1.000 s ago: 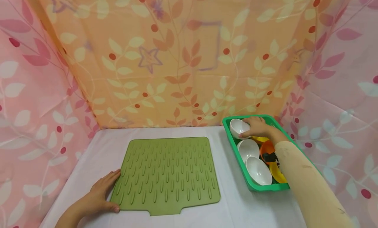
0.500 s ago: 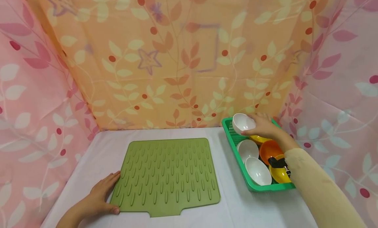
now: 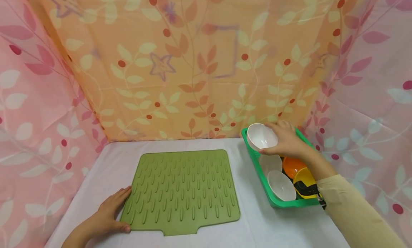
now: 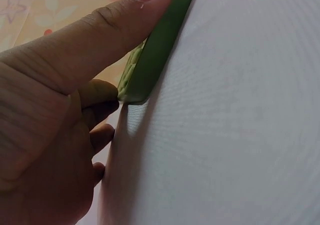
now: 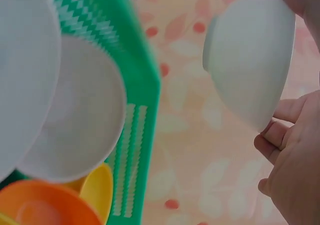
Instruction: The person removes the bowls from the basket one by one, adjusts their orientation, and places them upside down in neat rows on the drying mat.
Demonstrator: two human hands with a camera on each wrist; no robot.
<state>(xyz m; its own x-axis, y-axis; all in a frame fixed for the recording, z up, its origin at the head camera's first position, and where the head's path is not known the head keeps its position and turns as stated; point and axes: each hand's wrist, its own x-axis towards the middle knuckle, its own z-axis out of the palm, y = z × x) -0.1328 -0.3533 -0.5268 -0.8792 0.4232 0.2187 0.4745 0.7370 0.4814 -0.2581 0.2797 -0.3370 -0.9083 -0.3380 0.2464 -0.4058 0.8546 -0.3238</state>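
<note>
My right hand (image 3: pixel 286 142) grips a white bowl (image 3: pixel 259 138) by its rim, thumb on one side and fingers on the other. In the right wrist view the bowl (image 5: pixel 250 60) is tilted on its side, its foot facing away from the palm. It is raised over the far end of the green basket (image 3: pixel 296 204). My left hand (image 3: pixel 104 213) rests at the left edge of the olive-green ridged mat (image 3: pixel 183 191), with thumb and fingertips touching that edge and the fingers fairly straight.
Inside the basket lie white bowls (image 3: pixel 281 186), an orange bowl (image 3: pixel 291 167) and a yellow bowl (image 3: pixel 302 176). A black object at the right wrist partly covers the yellow one. White cloth (image 3: pixel 251 226) covers the table; floral curtains (image 3: pixel 193 62) enclose it.
My right hand has lifted the white bowl out of its place in the basket, then shifted it slightly left and nearer. The left hand and the mat have stayed put.
</note>
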